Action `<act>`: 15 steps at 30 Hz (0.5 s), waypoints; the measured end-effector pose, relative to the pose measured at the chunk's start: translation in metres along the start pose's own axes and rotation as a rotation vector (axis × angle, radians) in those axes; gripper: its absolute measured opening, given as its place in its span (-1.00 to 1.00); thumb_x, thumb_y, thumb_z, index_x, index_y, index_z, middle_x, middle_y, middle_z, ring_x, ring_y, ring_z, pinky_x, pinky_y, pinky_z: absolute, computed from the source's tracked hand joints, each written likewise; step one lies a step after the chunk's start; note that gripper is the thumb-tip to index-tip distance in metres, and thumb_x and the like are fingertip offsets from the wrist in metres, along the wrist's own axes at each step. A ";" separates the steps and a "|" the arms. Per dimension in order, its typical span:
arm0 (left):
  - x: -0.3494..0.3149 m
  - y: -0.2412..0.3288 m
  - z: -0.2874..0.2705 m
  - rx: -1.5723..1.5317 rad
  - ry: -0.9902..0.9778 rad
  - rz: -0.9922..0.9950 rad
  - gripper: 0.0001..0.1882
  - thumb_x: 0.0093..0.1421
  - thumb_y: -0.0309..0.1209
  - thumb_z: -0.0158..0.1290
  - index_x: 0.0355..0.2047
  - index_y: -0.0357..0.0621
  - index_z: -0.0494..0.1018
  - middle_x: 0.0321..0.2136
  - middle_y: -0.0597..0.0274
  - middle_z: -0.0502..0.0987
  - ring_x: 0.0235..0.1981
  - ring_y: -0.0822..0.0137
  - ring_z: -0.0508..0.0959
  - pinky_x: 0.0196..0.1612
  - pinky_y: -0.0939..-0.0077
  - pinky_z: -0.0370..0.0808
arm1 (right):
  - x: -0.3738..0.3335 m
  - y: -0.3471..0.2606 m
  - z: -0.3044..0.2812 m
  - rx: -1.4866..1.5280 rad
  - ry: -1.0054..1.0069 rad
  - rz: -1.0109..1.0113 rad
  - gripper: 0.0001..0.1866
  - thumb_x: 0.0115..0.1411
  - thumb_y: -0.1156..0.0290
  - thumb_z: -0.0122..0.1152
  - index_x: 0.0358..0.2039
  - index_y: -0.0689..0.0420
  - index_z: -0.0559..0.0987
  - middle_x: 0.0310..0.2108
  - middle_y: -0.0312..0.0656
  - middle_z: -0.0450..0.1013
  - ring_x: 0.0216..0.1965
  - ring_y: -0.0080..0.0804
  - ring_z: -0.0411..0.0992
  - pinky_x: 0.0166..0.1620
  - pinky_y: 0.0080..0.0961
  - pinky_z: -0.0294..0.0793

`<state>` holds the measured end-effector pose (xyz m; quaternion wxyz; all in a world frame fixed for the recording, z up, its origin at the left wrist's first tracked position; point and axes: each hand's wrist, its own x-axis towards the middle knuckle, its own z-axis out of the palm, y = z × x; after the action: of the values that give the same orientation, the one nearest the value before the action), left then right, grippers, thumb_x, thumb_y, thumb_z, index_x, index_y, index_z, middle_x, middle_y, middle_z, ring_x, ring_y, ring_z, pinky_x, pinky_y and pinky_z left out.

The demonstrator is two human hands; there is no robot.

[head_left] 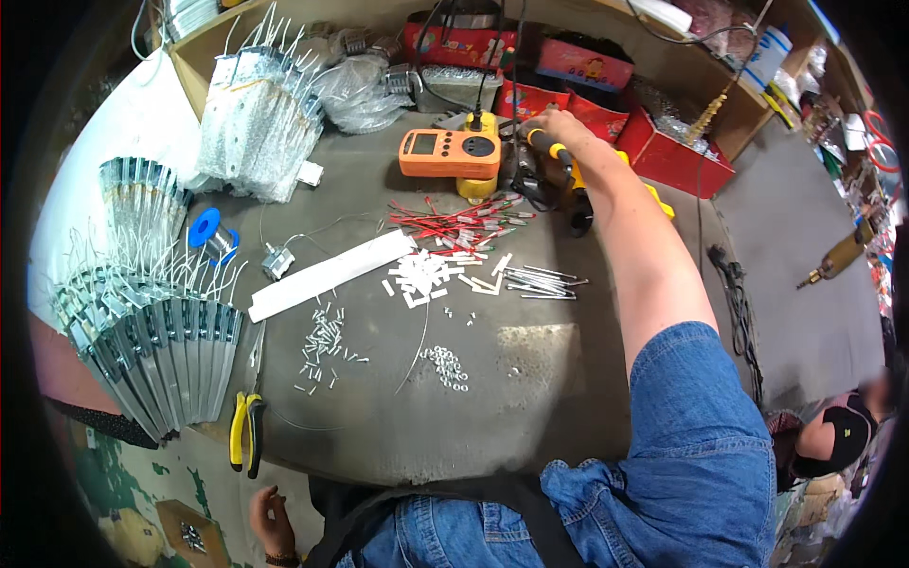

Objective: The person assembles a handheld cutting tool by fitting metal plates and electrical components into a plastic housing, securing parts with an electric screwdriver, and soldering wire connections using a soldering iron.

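Note:
My right hand (561,124) reaches across the bench to the back, next to a yellow-and-black tool handle (547,144). Its fingers are largely hidden, so I cannot tell whether it grips anything. Low on the left, off the bench's front edge, hangs my left hand (272,521), fingers loosely bent and nothing seen in them. Pliers (246,431) with yellow-and-black handles lie nearest to it. Mid-bench are white sleeve pieces (419,276), red wired parts (459,225), metal pins (544,282), small screws (325,336) and small rings (445,367).
An orange meter (450,153) stands at the back beside red boxes (677,151). Metal strips with wires (166,331) fan out at left, near a blue solder spool (210,233). A white strip (331,275) lies slantwise. Black cable (739,312) runs along the right; another person (833,435) sits beyond.

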<state>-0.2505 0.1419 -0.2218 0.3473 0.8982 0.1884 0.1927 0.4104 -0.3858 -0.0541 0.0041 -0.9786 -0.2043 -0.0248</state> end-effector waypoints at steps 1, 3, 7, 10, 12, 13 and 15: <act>0.004 0.019 -0.006 0.036 -0.021 -0.064 -0.84 0.21 -0.65 0.02 -0.20 -0.26 0.50 -0.34 0.11 0.56 -0.40 0.30 0.58 -0.28 0.46 0.52 | 0.007 0.004 0.005 -0.049 -0.027 0.000 -0.58 0.20 0.28 0.10 0.09 -0.30 0.54 0.20 -0.18 0.33 0.16 -0.09 0.33 0.22 -0.18 0.33; 0.015 0.073 -0.026 0.169 -0.053 0.015 -0.85 0.20 -0.66 0.03 -0.23 -0.27 0.51 -0.38 0.09 0.55 -0.41 0.25 0.58 -0.31 0.42 0.51 | 0.012 -0.001 0.011 -0.096 -0.086 0.118 -0.59 0.24 0.15 0.04 0.13 -0.35 0.49 0.23 -0.20 0.30 0.22 -0.11 0.29 0.25 -0.20 0.30; 0.044 0.141 -0.074 0.421 0.053 0.390 -0.90 0.19 -0.67 0.02 -0.31 -0.30 0.50 -0.45 0.02 0.53 -0.46 0.13 0.53 -0.38 0.32 0.46 | 0.002 -0.025 -0.005 -0.281 -0.041 0.163 -0.61 0.26 0.16 0.03 0.09 -0.18 0.51 0.18 -0.16 0.37 0.20 -0.17 0.34 0.19 -0.20 0.38; 0.065 0.168 -0.095 0.420 0.180 0.544 -0.79 0.10 -0.75 0.03 -0.24 -0.33 0.50 -0.47 0.00 0.54 -0.44 0.05 0.55 -0.32 0.23 0.51 | 0.007 -0.026 -0.007 -0.255 -0.179 0.347 -0.64 0.28 0.22 -0.02 0.05 -0.10 0.54 0.15 -0.15 0.41 0.17 -0.18 0.39 0.15 -0.17 0.42; 0.086 0.173 -0.092 0.572 0.288 0.652 -0.77 0.06 -0.77 0.02 -0.26 -0.37 0.51 -0.41 -0.07 0.56 -0.40 0.00 0.55 -0.25 0.24 0.51 | -0.012 -0.008 -0.006 -0.282 -0.088 0.199 -0.61 0.31 0.16 -0.09 -0.02 0.06 0.57 0.03 -0.09 0.50 0.09 -0.14 0.46 0.10 -0.14 0.45; 0.104 0.178 -0.084 0.465 0.333 0.688 -0.76 0.05 -0.72 0.07 -0.23 -0.37 0.51 -0.33 -0.11 0.55 -0.29 -0.03 0.56 -0.14 0.23 0.50 | -0.009 0.068 0.001 -0.131 0.064 0.193 -0.67 0.30 0.22 -0.03 -0.09 0.11 0.59 -0.01 0.00 0.50 0.05 -0.06 0.46 0.05 -0.12 0.46; 0.122 0.177 -0.072 0.395 0.527 0.584 -0.69 0.08 -0.59 0.13 -0.13 -0.33 0.46 -0.05 -0.11 0.46 -0.03 -0.01 0.48 0.07 0.21 0.38 | -0.033 0.136 -0.012 0.339 0.240 0.166 -0.65 0.33 0.23 -0.02 -0.08 0.18 0.59 0.02 -0.03 0.49 0.02 -0.16 0.47 0.05 -0.33 0.41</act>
<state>-0.1443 0.1176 -0.0231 0.0400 0.8831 0.0421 0.4656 0.4342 -0.5234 -0.0431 0.1948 -0.9674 -0.1222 -0.1060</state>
